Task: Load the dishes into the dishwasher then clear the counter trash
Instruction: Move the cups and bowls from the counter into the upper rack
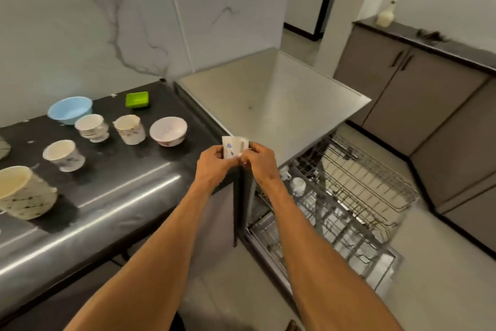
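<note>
Both hands hold a small white mug with a blue flower [233,147] in the air over the counter's right end. My left hand [212,163] grips its left side and my right hand [258,161] pinches its right side near the handle. Below right, the dishwasher stands open with its upper wire rack [375,183] and lower rack [335,239] pulled out; two white cups [296,185] sit in the upper rack's left part. On the dark counter [128,185] stand a pink-rimmed bowl [168,131], a blue bowl [70,110] and several floral cups [130,129].
A green square dish [137,99] lies at the counter's back. A steel top [271,105] covers the dishwasher unit. A large patterned pot [24,192] stands at the counter's left. Brown cabinets [402,89] line the right wall, with a spray bottle [386,14] on top.
</note>
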Demonstrator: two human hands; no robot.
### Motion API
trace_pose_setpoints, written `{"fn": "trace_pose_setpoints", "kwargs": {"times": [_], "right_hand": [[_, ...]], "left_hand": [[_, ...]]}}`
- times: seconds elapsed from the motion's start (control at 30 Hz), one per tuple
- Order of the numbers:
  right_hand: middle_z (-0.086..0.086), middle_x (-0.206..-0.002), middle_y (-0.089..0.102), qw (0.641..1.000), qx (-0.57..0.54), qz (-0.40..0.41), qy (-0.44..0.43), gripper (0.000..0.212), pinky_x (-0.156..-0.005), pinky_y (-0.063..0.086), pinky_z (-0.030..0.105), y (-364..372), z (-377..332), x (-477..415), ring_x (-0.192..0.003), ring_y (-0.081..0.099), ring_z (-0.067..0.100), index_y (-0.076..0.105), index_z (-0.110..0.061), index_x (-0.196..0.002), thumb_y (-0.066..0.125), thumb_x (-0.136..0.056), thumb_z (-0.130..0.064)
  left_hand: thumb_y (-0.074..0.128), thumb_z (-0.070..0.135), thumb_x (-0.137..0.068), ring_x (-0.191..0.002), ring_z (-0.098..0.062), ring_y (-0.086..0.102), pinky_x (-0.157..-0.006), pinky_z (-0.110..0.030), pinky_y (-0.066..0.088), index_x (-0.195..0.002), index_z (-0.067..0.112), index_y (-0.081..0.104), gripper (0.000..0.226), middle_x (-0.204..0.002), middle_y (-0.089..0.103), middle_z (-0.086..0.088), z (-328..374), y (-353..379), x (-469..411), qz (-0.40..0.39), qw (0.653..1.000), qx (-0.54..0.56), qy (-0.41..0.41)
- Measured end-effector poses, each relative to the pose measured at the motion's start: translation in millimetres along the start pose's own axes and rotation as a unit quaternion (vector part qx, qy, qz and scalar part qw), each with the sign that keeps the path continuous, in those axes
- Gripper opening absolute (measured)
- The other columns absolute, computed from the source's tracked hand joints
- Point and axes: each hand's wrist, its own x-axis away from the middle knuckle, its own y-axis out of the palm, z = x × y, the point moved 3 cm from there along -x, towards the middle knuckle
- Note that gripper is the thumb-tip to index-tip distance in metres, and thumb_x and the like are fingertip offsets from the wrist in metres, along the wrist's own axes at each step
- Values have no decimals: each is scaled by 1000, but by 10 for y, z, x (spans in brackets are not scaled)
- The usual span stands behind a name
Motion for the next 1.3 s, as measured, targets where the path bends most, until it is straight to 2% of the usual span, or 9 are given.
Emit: {"fn": "trace_pose_setpoints", "kwargs": {"times": [0.1, 0.23, 0.33, 0.53, 0.6, 0.73, 0.9, 1.17, 1.3], "right_hand": [[-1, -88, 71, 1000, 9, -3, 5, 37, -67, 55, 26, -522, 131, -11, -76, 64, 12, 71, -15, -109, 58, -76, -4], [-2, -101, 73, 999, 34, 16, 8, 44, -80, 59, 36, -1291, 407, -70, -90, 70, 16, 66, -24, -119, 62, -77, -12], [-7, -101, 73, 998, 55, 23, 12, 44, -85, 59, 36, -1824, 643, -140, -93, 70, 10, 66, -25, -120, 67, -79, -10], [-1, -74, 69, 997, 44, 37, 46, 12, -60, 49, 24, -2463, 1016, -191, -65, 61, 8, 71, -15, -91, 69, -90, -26], [9, -78, 72, 995, 36, 42, 79, 21, -65, 54, 36, -2530, 1203, -233, -69, 64, 18, 73, -12, -87, 72, -87, -33], [9, -79, 73, 987, 14, 65, 146, 10, -79, 56, 56, -2529, 1570, -333, -79, 70, 32, 73, -20, -78, 70, -87, -23], [14, -70, 67, 970, 8, 110, 216, 23, -64, 53, 43, -2496, 1837, -508, -62, 58, 23, 70, -2, -79, 67, -90, -23], [13, -70, 68, 939, 13, 150, 308, 28, -66, 55, 44, -2277, 2567, -891, -65, 65, 28, 65, -6, -70, 65, -92, -22], [14, -82, 72, 926, 6, 153, 345, 20, -76, 58, 48, -2209, 2978, -999, -79, 71, 30, 63, -11, -78, 62, -95, -22]], "left_hand": [[83, 35, -55, -88, -21, 70, -82, -39, 57, -99, 16, 68, 50, -92, 74, -3, 186, 539, 0, -18, 1000, 12, -5], [86, 32, -67, -88, -21, 69, -82, -40, 58, -115, 15, 52, 61, -102, 68, -7, 398, 1315, 68, -36, 999, 32, -22], [83, 39, -71, -88, -22, 68, -78, -40, 59, -110, 18, 46, 57, -102, 66, -6, 477, 1874, 124, -59, 998, 23, -28], [69, 40, -85, -82, -26, 67, -84, -49, 55, -86, 27, 55, 19, -96, 66, -7, 518, 2610, 151, -98, 995, -29, -14], [65, 33, -89, -84, -28, 68, -86, -50, 54, -85, 29, 60, 8, -95, 69, -7, 504, 2729, 155, -119, 992, -47, -9], [62, 32, -92, -90, -34, 67, -87, -52, 53, -90, 25, 65, 8, -95, 71, -13, 315, 2902, 40, -160, 983, -79, -31], [65, 49, -83, -76, -24, 64, -77, -44, 54, -93, 16, 64, 34, -87, 70, -15, 59, 3100, -238, -188, 977, -84, -60], [53, 12, -91, -70, -19, 51, -68, -36, 41, -92, 10, 62, 9, -84, 62, -15, -709, 3458, -823, -257, 947, -126, -144], [44, 0, -94, -84, -17, 54, -71, -28, 43, -116, 6, 61, 28, -96, 61, -9, -1013, 3674, -973, -302, 926, -126, -190]]}}
